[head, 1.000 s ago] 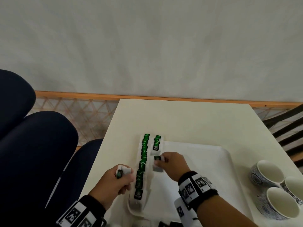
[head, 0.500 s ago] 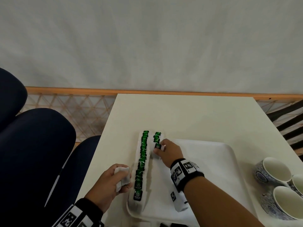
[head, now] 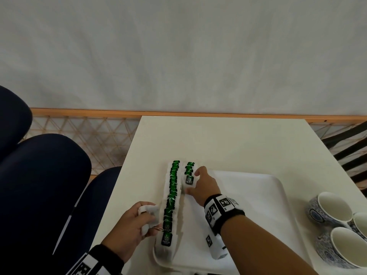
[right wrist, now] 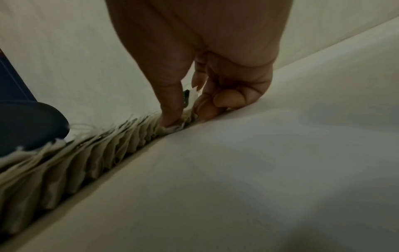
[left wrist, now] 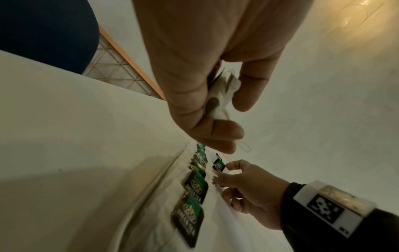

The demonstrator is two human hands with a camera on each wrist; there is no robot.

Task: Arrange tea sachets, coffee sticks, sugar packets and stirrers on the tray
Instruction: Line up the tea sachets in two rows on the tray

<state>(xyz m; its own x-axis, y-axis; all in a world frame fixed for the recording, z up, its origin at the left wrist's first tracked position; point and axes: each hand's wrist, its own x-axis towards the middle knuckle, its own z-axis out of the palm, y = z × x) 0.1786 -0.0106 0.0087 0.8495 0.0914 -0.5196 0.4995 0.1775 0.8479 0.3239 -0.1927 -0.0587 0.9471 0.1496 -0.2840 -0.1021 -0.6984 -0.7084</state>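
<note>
Two hands busy: our right hand [head: 204, 185] pinches a light, floppy tea sachet [head: 189, 180] by its edges; our left hand [head: 131, 227] clutches spare sachets [head: 148, 212].

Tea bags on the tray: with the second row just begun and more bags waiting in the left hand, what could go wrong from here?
1. The right hand is setting a bag into the short row close beside the long row; a nudge could disturb that overlapped line.
2. The left hand grips several spare bags with a string dangling; it might snag a tag.
</note>
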